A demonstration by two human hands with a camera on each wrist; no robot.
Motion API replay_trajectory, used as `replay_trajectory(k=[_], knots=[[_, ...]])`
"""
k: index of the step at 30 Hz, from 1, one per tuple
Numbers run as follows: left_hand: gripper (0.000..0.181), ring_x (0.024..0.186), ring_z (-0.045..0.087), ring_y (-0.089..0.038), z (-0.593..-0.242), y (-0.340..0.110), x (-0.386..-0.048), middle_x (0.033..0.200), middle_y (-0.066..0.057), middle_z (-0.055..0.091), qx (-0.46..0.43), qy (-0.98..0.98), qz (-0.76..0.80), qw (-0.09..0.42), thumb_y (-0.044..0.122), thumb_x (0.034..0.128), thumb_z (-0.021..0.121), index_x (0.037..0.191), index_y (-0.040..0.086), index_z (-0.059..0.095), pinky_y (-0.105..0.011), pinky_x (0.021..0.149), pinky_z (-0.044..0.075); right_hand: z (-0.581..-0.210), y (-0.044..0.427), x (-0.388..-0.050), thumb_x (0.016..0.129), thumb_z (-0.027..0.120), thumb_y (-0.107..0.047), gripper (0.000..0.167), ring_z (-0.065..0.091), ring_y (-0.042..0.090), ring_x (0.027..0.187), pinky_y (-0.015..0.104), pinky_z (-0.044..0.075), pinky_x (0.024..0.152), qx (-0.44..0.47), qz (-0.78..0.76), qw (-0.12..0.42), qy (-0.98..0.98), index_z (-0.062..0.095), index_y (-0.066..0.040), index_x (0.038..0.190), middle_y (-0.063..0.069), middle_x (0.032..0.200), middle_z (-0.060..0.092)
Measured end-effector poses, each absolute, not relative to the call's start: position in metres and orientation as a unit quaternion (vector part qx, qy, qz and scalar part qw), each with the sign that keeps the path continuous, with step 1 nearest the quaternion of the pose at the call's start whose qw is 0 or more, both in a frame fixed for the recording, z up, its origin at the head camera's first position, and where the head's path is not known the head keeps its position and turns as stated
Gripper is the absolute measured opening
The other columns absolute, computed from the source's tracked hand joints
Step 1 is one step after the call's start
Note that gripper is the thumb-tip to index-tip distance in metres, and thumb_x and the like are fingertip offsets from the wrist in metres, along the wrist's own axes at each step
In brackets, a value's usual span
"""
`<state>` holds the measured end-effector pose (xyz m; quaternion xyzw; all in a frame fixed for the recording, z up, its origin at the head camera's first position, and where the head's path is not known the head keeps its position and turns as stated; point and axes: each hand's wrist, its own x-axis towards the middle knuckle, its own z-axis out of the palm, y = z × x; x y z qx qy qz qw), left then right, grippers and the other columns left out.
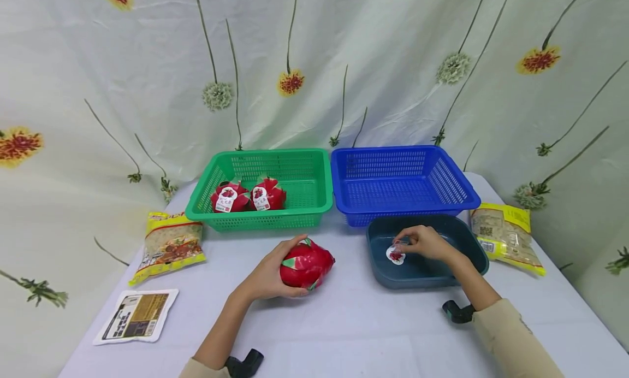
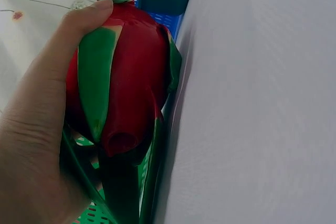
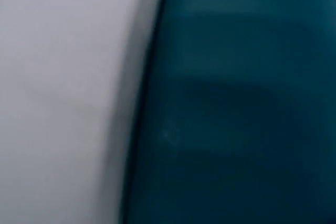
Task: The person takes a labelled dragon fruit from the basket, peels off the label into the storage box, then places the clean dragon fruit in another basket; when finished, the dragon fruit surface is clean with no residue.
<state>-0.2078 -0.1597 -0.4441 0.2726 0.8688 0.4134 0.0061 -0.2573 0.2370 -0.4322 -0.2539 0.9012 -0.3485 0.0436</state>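
Note:
My left hand [image 1: 269,275] grips a red dragon fruit [image 1: 307,264] with green scales, low over the middle of the table. In the left wrist view, the thumb lies along the dragon fruit [image 2: 134,72], whose blunt end faces the camera. Over a dark teal basin [image 1: 427,281], my right hand [image 1: 426,242] pinches a white label sticker [image 1: 396,255] with a red fruit picture. Only the teal basin [image 3: 236,103] and white cloth show in the blurred right wrist view; that hand is out of sight there.
Two labelled dragon fruits [image 1: 248,196] sit in a green basket [image 1: 265,220] at the back. Beside it stands a blue basket [image 1: 393,188]. Yellow food bags lie left [image 1: 172,244] and right [image 1: 506,236]. A white packet [image 1: 137,316] lies front left.

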Motion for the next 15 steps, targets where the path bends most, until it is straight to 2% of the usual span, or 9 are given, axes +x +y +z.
replay_trajectory(k=[6, 10, 12, 15], knots=[[0.105, 0.118, 0.042, -0.014, -0.4451, -0.1597, -0.2079, 0.13, 0.012, 0.04, 0.272, 0.868, 0.415, 0.006, 0.046, 0.055, 0.086, 0.141, 0.043, 0.026, -0.03, 0.076, 0.052, -0.4351, 0.2351, -0.2545, 0.077, 0.075, -0.022, 0.044, 0.023, 0.004, 0.046, 0.019, 0.021, 0.044, -0.26, -0.262, 0.057, 0.927, 0.063, -0.003, 0.116, -0.009, 0.053, 0.026], [0.105, 0.118, 0.041, -0.014, -0.4452, -0.1598, -0.2083, 0.13, 0.012, 0.04, 0.273, 0.867, 0.417, 0.005, 0.045, 0.0551, 0.086, 0.141, 0.042, 0.027, -0.03, 0.076, 0.052, -0.4345, 0.234, -0.2523, 0.077, 0.075, -0.024, 0.057, 0.022, 0.005, 0.046, 0.02, 0.021, 0.044, -0.266, -0.223, 0.041, 0.937, 0.056, 0.001, 0.124, -0.009, 0.054, 0.023], [0.104, 0.118, 0.041, -0.015, -0.4452, -0.1599, -0.2084, 0.13, 0.011, 0.04, 0.274, 0.866, 0.417, 0.004, 0.045, 0.0553, 0.086, 0.141, 0.042, 0.027, -0.03, 0.076, 0.052, -0.4337, 0.2338, -0.2514, 0.076, 0.076, -0.026, 0.059, 0.022, 0.005, 0.046, 0.021, 0.021, 0.044, -0.258, -0.221, 0.026, 0.94, 0.055, 0.001, 0.125, -0.009, 0.054, 0.023], [0.104, 0.119, 0.041, -0.015, -0.4453, -0.16, -0.2083, 0.13, 0.011, 0.04, 0.275, 0.867, 0.415, 0.005, 0.045, 0.0553, 0.086, 0.141, 0.044, 0.026, -0.03, 0.076, 0.052, -0.4331, 0.2345, -0.2502, 0.076, 0.076, -0.028, 0.054, 0.024, 0.005, 0.045, 0.02, 0.022, 0.042, -0.245, -0.234, 0.002, 0.941, 0.06, -0.002, 0.121, -0.009, 0.053, 0.025]])
